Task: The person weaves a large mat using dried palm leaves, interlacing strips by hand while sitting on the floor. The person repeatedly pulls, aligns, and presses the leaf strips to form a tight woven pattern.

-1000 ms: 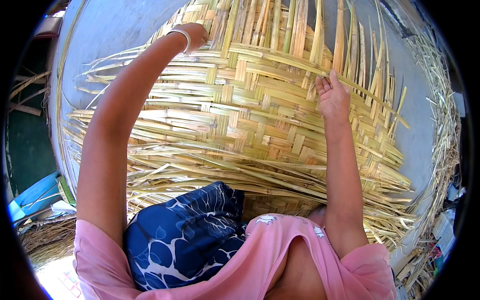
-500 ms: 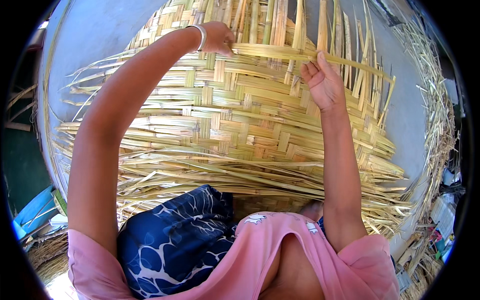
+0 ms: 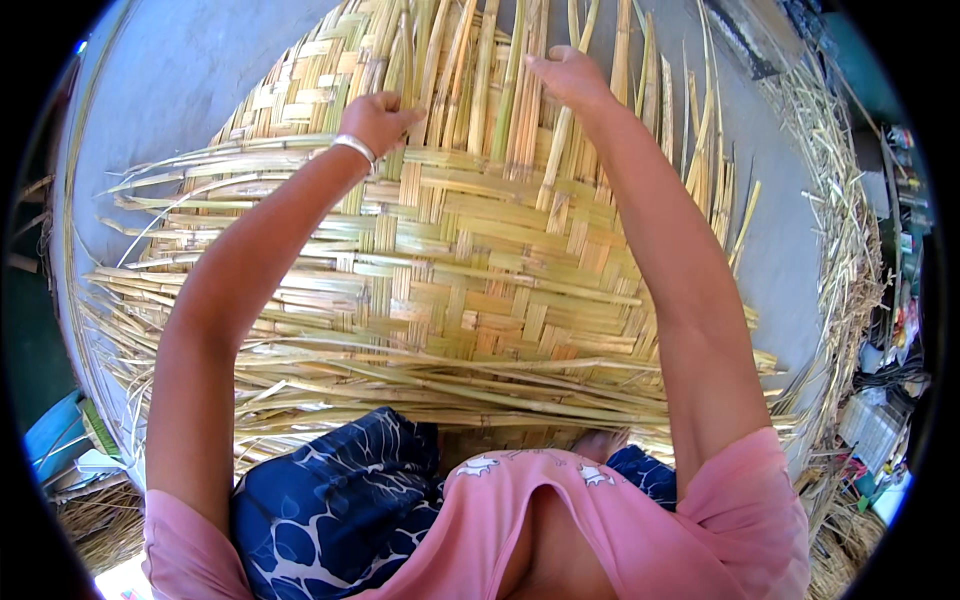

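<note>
Head view: woven mat (image 3: pixel 470 260) spreads before me, its unwoven strips (image 3: pixel 527 110) running lengthwise away, my left hand (image 3: pixel 380 121) curled nearer me, my right hand (image 3: pixel 573 76) narrowed farther out along them; whether either grips a strip, I cannot tell.

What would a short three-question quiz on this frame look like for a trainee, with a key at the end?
1. Multiple choice: which wrist wears the pale band?
A) the left
B) the right
C) both
2. True or false: the right hand is higher in the picture than the left hand.
3. Fill in: the patterned cloth at the near side of the woven sheet is dark ____ with pale lines.

Key: 1. A; 2. True; 3. blue
</note>
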Tool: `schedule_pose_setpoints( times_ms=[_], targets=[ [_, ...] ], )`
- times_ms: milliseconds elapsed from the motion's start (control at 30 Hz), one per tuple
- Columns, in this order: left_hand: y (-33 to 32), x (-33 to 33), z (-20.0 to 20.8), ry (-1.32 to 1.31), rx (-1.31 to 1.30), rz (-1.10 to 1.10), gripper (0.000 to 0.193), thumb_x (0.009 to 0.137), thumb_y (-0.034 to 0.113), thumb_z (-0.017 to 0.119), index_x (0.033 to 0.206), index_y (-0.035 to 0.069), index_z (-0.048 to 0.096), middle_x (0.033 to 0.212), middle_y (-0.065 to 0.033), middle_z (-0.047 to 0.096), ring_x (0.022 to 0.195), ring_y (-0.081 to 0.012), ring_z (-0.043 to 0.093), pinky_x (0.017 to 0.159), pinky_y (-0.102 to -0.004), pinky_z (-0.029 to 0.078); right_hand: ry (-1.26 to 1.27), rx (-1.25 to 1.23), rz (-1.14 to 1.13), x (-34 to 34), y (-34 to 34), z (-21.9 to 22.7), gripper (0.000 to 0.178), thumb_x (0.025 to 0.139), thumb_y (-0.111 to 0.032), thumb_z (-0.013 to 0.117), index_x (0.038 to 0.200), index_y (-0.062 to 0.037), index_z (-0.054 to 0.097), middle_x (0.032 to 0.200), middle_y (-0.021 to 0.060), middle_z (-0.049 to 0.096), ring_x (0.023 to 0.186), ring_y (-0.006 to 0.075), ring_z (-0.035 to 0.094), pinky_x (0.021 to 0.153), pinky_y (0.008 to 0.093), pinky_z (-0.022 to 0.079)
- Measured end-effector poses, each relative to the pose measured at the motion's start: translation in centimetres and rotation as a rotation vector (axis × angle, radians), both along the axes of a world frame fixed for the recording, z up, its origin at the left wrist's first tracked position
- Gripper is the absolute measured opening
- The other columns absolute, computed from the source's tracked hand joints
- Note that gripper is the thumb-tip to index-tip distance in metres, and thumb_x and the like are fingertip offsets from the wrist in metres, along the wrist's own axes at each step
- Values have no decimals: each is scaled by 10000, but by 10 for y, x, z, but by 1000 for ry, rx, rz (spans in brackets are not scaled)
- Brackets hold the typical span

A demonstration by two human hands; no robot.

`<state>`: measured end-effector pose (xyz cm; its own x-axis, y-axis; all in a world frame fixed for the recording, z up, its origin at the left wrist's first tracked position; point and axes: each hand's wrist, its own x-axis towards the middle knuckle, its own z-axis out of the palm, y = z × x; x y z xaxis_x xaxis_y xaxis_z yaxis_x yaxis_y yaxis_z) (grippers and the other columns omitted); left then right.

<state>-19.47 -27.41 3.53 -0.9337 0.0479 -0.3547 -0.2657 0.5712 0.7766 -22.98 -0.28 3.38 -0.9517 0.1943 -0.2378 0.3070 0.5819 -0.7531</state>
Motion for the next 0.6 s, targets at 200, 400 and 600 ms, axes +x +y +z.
schedule_pose_setpoints(
  times_ms=[200,400,600],
  targets=[
    [-8,3,-22,17,61,25,263,774,248,713,718,12,610,549,-11,522,441,-78,475,412,-226,390,-160,198,-17,-32,-22,17,553,771,-336,695,1115,68,539,1086,184,595,981,257,593,766,368,500],
    [-10,1,-32,48,1,-33,334,753,351,688,725,25,620,595,-102,586,541,-193,560,575,-325,458,-86,-318,-218,-73,-12,-25,299,682,-131,767,857,52,609,817,138,625,729,254,626,675,378,519],
    [-11,3,-34,103,-4,-61,329,762,347,681,744,28,607,620,-124,566,571,-237,537,577,-352,441,-153,-471,-154,-69,-12,-6,482,671,-131,751,1061,91,575,1066,194,603,1070,298,549,860,382,442]
  ],
)
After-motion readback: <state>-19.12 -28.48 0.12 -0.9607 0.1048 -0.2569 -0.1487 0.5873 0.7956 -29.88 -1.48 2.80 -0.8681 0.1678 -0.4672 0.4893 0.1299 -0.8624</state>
